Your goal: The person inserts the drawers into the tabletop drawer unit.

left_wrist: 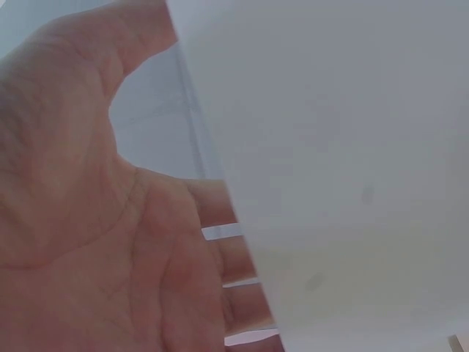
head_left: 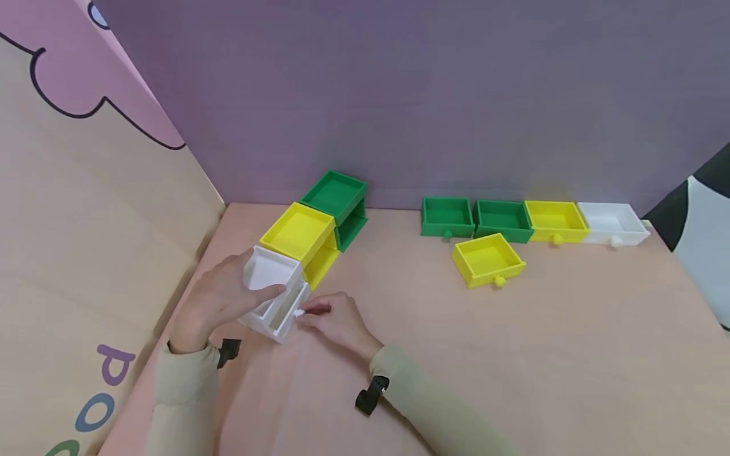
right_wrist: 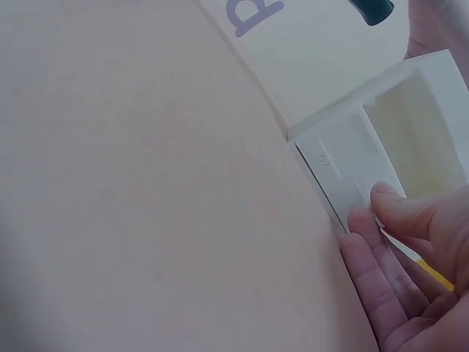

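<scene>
My left hand (head_left: 219, 297) grips a white drawer casing (head_left: 272, 271) at the near end of a row, its thumb over the open-topped upper side. The left wrist view shows fingers passing behind the casing's pale wall (left_wrist: 344, 132). With thumb and fingers my right hand (head_left: 340, 322) pinches the small knob of a white drawer (head_left: 289, 309), which sits partly inside the casing. In the right wrist view the drawer's front (right_wrist: 338, 165) is seen up close, and the fingers cover the knob. Against the white casing stand a yellow casing (head_left: 299, 229) and, behind it, a green casing (head_left: 335, 195).
To the right, along the back wall, stand two green drawers (head_left: 447, 215), a yellow drawer (head_left: 554, 218) and a white drawer (head_left: 611, 221). Another yellow drawer (head_left: 488, 256) lies askew before them. A printed cloth wall (head_left: 114, 221) rises at the left.
</scene>
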Available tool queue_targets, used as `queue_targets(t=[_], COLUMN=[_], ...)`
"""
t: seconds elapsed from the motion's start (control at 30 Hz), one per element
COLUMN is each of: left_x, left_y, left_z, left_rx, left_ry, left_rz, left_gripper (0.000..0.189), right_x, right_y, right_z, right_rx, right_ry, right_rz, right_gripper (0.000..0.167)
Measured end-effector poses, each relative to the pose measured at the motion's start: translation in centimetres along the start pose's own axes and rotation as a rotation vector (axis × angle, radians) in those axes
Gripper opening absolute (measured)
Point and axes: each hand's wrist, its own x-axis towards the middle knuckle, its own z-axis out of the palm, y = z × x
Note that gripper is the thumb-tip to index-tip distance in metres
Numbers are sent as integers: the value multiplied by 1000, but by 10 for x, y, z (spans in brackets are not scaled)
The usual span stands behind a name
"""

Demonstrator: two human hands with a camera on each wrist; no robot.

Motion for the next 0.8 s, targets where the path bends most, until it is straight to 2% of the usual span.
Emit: queue_targets(t=[0.2,0.33,0.53,0.8], left_x=[0,1,0,3], left_y=[-2,0,-1,-3], left_z=[0,5,10,0], left_rx=[-2,-25,-33,-17], left_ry=[5,-5,-10,6], left_rz=[2,17,10,-6], left_gripper=[76,77,75,76], right_x=[1,-5,-8,-1], right_y=[4,8,13,6], right_z=[1,-2,-2,-1], right_rx=[7,-11,-19,-1], right_ry=[-2,18,1,3], right_rz=[-15,-15,-7,-22], right_gripper=[21,21,21,21])
